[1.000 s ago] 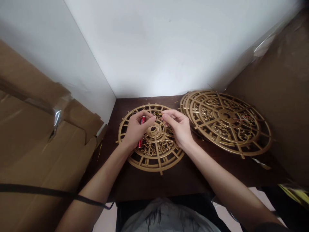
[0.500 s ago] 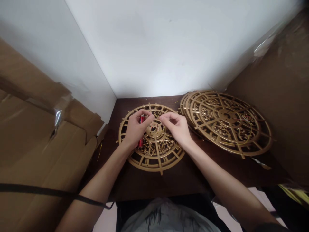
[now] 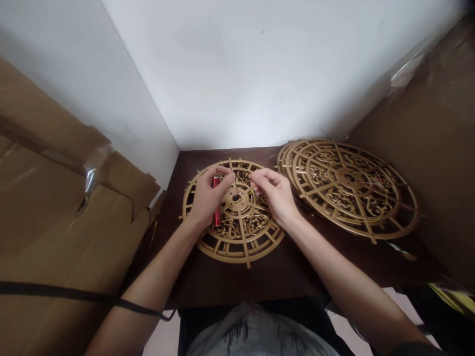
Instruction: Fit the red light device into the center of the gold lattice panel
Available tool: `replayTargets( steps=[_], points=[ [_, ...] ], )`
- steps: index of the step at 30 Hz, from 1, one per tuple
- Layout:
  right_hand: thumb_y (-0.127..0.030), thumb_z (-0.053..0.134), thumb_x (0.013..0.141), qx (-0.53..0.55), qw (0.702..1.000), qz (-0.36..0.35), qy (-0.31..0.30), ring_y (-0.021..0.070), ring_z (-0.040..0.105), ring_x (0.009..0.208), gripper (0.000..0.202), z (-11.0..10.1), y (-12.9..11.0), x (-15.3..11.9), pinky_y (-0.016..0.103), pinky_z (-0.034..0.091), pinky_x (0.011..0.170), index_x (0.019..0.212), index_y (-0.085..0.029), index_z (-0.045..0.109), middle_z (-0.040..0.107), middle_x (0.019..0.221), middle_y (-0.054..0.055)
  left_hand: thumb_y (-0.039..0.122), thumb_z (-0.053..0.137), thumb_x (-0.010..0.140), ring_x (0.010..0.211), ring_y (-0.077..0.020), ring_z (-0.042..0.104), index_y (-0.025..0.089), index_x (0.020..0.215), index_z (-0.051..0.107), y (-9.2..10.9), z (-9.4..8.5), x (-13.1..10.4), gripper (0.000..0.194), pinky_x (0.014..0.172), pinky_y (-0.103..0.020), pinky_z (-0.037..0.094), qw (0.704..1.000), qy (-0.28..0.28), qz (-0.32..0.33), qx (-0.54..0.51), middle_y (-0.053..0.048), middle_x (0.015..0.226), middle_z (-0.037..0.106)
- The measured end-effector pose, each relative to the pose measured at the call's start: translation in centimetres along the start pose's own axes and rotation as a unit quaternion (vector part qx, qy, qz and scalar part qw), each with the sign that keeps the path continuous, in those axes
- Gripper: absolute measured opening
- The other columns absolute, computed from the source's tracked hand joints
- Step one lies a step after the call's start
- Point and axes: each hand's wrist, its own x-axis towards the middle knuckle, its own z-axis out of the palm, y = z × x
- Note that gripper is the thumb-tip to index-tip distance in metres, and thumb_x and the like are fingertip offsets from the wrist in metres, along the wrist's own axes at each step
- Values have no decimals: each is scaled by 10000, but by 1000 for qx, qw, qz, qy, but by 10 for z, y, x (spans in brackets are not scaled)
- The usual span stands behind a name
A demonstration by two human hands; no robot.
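Observation:
A round gold openwork frame [image 3: 243, 256] lies flat on the dark table [image 3: 237, 284]. Over its left part is my left hand [image 3: 210, 194], thumb and forefinger pinched together near the hub on a thin wire [image 3: 232, 184]. A red battery-like cylinder [image 3: 216, 217] shows on the frame beside that palm, partly hidden by the fingers. My right hand [image 3: 275, 192] hovers above the right half, fingertips closed in a pinch; whatever they hold is too small to make out. The two hands are a little apart.
Several similar gold round frames [image 3: 365, 231] are stacked at the right, with thin wires on top. A brush-like object [image 3: 403, 252] lies below them. Cardboard [image 3: 67, 222] stands at the left, brown wrapped material [image 3: 419, 128] at the right, a pale wall [image 3: 237, 74] behind.
My right hand has moved slightly to the right, widening the gap between the fingertips. My left hand has barely moved, and the gold frame stays where it was.

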Motion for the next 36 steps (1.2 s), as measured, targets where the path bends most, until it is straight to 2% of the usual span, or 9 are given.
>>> replayTargets(
  steps=[3,6,9,12,18,25,32,36],
  points=[
    [-295,679,751,-29,999,-6,-39,80,505,578,134,4,1,-3,211,384,539,767,-164,657,623,675,-12,305,672,736,399,-37,279,175,767,577,2,2,-2,164,388,-177,208,999,-11,23,39,77,471,380],
    [-319,673,762,-34,997,4,-65,68,489,519,160,7,2,-6,207,386,513,784,-162,646,603,613,-26,294,678,726,416,-39,318,173,773,598,2,2,-4,153,402,-178,237,997,-18,39,61,55,516,481],
    [-343,688,747,-28,997,17,-65,62,472,472,185,8,3,-8,207,389,490,783,-167,642,581,557,-43,290,684,714,433,-50,368,175,784,604,1,2,-4,156,416,-181,265,997,-19,33,60,37,552,542],
    [-355,698,733,-30,998,23,-58,67,498,476,193,8,3,-9,208,388,472,778,-172,657,624,596,-23,288,685,708,439,-59,396,175,796,613,1,3,-5,160,422,-187,278,998,-14,24,60,29,566,571],
    [-368,717,699,-39,998,34,-43,82,531,505,203,8,4,-8,211,393,457,768,-178,696,664,647,5,313,701,693,455,-71,427,167,784,626,2,3,-5,187,446,-196,309,998,-6,24,60,33,547,549],
    [-324,708,720,-55,998,12,-31,101,570,556,140,7,3,-8,245,462,557,767,-192,718,661,631,-8,317,701,700,443,-54,327,169,767,631,2,3,-6,177,442,-196,262,997,4,35,75,57,511,447],
    [-351,701,728,-113,993,-12,-30,116,583,569,165,6,2,-8,271,471,583,773,-193,719,684,663,5,336,698,701,473,-65,370,162,766,645,4,2,-4,193,459,-202,294,995,8,43,88,43,546,485],
    [-359,716,709,-92,996,-9,-13,120,597,608,174,6,1,-6,274,482,620,752,-190,708,673,659,2,331,694,706,483,-70,390,161,765,647,4,1,-3,186,470,-206,315,995,14,44,86,36,562,511]
  ],
)
